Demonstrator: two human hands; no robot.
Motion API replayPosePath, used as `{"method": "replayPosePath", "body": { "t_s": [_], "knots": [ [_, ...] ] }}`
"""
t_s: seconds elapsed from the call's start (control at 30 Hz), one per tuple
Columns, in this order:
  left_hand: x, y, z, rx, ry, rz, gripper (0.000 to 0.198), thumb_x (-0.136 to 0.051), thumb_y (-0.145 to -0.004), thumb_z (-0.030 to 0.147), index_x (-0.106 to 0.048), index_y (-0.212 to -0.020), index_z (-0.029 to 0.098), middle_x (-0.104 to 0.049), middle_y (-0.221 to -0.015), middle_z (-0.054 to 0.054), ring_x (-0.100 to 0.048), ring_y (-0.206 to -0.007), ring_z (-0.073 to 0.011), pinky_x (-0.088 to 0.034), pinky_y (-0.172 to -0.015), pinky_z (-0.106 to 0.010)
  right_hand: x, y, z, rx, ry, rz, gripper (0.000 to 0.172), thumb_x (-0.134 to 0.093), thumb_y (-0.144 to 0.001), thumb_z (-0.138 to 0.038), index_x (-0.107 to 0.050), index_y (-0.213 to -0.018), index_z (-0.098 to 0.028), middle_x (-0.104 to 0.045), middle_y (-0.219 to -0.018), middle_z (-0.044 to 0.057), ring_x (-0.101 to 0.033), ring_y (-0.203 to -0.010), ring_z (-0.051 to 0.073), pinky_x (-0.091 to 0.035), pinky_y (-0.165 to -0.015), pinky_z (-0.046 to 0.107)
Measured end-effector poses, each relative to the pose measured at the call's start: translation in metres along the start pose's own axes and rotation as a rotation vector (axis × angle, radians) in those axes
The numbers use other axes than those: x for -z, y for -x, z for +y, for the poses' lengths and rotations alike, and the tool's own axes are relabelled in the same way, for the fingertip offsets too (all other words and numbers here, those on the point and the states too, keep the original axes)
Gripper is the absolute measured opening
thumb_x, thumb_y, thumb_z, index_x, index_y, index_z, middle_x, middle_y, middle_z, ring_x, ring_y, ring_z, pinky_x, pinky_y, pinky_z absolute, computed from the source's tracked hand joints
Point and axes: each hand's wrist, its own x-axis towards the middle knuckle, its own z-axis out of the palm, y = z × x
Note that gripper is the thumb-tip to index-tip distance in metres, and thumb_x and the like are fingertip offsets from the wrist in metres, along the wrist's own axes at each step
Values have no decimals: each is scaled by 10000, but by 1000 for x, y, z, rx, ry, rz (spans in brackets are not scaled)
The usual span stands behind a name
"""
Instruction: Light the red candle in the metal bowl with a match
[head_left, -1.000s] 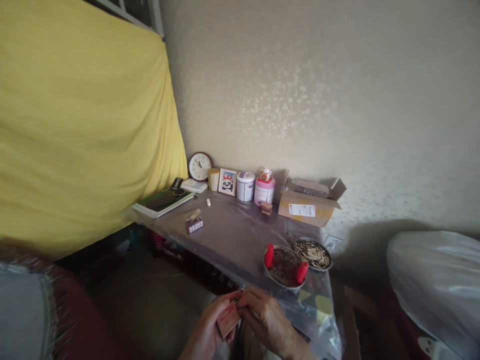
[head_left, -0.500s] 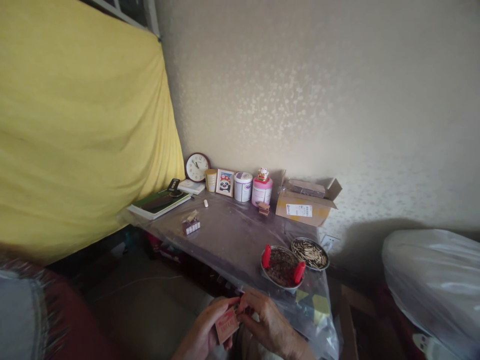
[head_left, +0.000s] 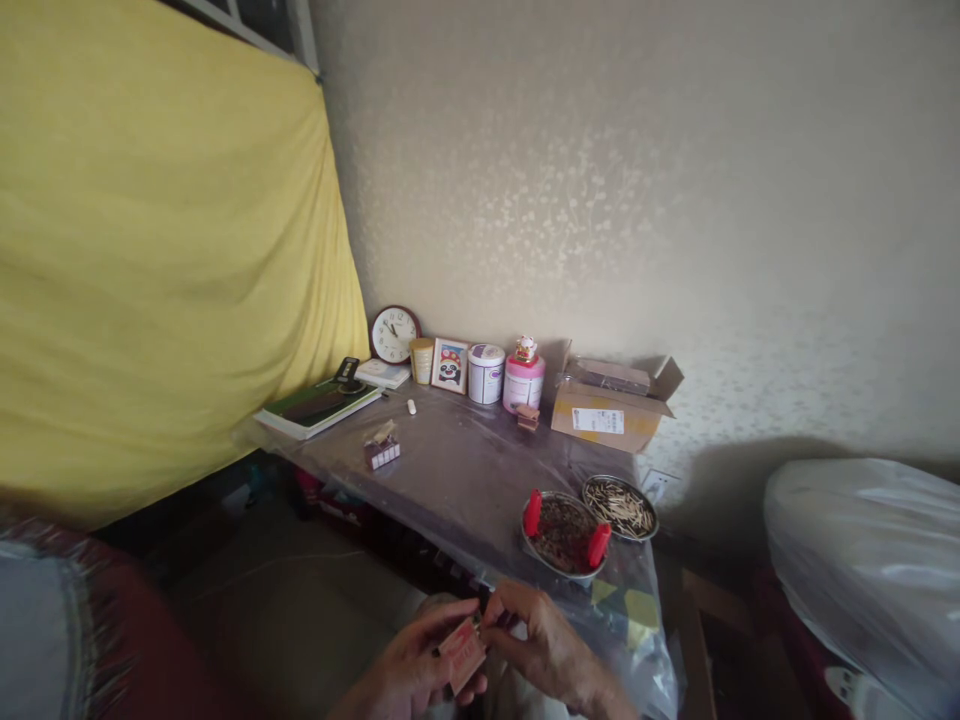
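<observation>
A small pinkish matchbox (head_left: 463, 654) with red print is gripped in my left hand (head_left: 420, 655), low in front of me. At the box's upper right end, the thumb and index finger of my right hand (head_left: 536, 640) are pinched together. What lies between those fingertips is too small to make out. Just beyond my hands, on the table, stands a metal bowl (head_left: 559, 572) of dark bits with two red objects (head_left: 599, 545) upright at its rim. Behind it is a second bowl (head_left: 651, 532) filled with pale matchsticks (head_left: 621, 508).
The table (head_left: 442, 480) has a plastic cover. On it are a small striped box (head_left: 382, 453), a clock (head_left: 395, 334), a framed panda picture (head_left: 450, 365), a white tin (head_left: 486, 374), a pink tin (head_left: 523, 384), books (head_left: 319, 408) and an open carton (head_left: 607, 412).
My left hand has moved the matchbox slightly right and down, turning it a little. My right hand stays at the box's end, its pinching fingers shifted slightly.
</observation>
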Motion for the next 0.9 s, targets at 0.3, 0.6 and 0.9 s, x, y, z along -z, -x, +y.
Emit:
{"method": "replayPosePath", "body": {
  "t_s": [0.3, 0.6, 0.9],
  "knots": [
    [3, 1, 2, -104, -43, 27, 481, -837, -615, 373, -725, -1067, 255, -769, -961, -67, -715, -845, -268, -476, -764, -370, 8, 2, 0, -17, -78, -34, 102, -569, -819, -179, -664, -783, -188, -648, -706, -11, -575, -644, 131, -422, -604, 227],
    [-3, 0, 8, -189, -33, 35, 506, -826, -626, 388, -697, -1109, 311, -703, -1176, -56, -672, -1020, -324, -452, -904, -414, 26, -1, -4, 109, -43, 119, 127, -551, -884, -195, -676, -866, -186, -644, -834, 35, -620, -755, 148, -475, -696, 248],
    [-4, -3, 6, -247, -168, -53, 593, -808, -657, 354, -608, -1215, 342, -645, -1246, -69, -627, -1099, -343, -467, -891, -434, 31, 2, -25, 273, 182, 90, 158, -487, -925, -127, -628, -929, -198, -612, -906, 44, -601, -819, 146, -465, -739, 250]
  ]
}}
